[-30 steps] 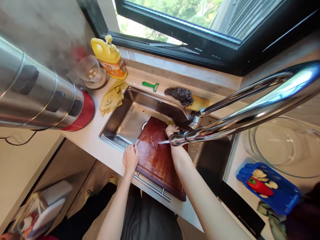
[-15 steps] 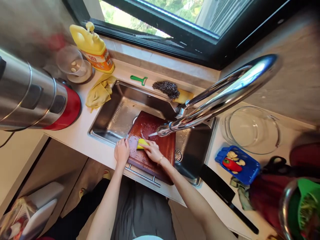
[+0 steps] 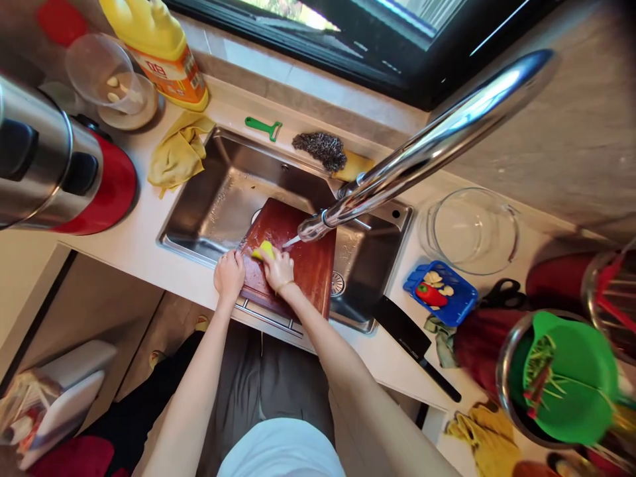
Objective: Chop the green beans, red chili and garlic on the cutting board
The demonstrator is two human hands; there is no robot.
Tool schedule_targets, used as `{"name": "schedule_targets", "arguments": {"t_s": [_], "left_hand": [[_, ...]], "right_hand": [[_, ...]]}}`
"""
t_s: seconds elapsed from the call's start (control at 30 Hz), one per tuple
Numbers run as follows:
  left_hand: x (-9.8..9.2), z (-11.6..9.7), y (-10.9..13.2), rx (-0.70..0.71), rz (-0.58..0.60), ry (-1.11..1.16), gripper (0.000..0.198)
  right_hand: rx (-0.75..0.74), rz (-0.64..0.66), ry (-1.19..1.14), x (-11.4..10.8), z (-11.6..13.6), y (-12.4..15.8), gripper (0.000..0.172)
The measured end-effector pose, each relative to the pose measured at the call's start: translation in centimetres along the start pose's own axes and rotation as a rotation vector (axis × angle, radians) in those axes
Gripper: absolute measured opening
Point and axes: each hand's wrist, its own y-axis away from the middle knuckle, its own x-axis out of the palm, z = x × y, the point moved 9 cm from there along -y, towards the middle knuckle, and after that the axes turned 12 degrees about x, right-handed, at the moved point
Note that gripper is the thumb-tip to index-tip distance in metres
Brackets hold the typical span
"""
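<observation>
Worktop (image 3: 139, 245): pale, wrapped round a steel sink (image 3: 228, 192) below the window (image 3: 348, 53).
Cutting board (image 3: 313, 281): dark reddish wood, wet, lying over the sink's front rim with its far end inside the sink.
Left grip (image 3: 229, 275): fingers curled over the board's left edge, holding on.
Right grip (image 3: 279, 270): closed round a yellow sponge (image 3: 263, 250), which sits against the board near that same edge.
Water (image 3: 292, 241): running from the tap (image 3: 412, 152) onto the wood just beside the sponge; from where I stand, a splash onto the trousers (image 3: 278, 377) looks the likeliest mishap, as the board's near end juts that way.
Wet wood: might slide on the steel rim if scrubbing pushed harder than the left fingers held.
Cleaver (image 3: 405, 330): loose, right of the sink, blade end towards it; a wide swing of the right forearm (image 3: 342, 371) could knock it.
Hidden: most of the sponge is under the fingers, and I can't tell whether the board's far end touches the sink floor.
Cut off: the yellow bottle (image 3: 171, 73) loses its top, and whatever crowds the lower right corner blurs out of sight.
</observation>
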Motion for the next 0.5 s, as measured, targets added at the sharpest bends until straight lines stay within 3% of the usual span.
{"name": "schedule_targets", "arguments": {"t_s": [0.07,0.13,0.23,0.3,0.37,0.43,0.5], "left_hand": [[0.0,0.0,0.0,-0.002,0.000,0.002,0.038],[0.0,0.0,-0.1,-0.008,0.002,0.012,0.038],[0.0,0.0,-0.2,-0.021,0.009,0.030,0.039],[-0.1,0.0,-0.3,-0.030,0.010,0.035,0.040],[-0.2,0.2,-0.3,-0.042,0.004,0.032,0.041],[-0.3,0.4,-0.3,-0.050,-0.006,0.029,0.043],[-0.3,0.5,-0.2,-0.059,-0.010,0.031,0.046]], "right_hand": [[-0.028,-0.030,-0.012,0.6,-1.7,4.5,0.044],[0.090,-0.033,0.019,0.7,-6.7,6.9,0.044],[0.379,-0.064,0.079,-0.6,-15.0,5.8,0.044],[0.510,-0.082,0.077,-1.5,-16.9,2.9,0.045],[0.526,-0.056,0.062,-1.6,-14.5,-0.3,0.047],[0.384,-0.018,0.032,-0.9,-8.5,-2.2,0.046],[0.194,-0.018,-0.004,-0.1,-1.6,-1.8,0.046]]}}
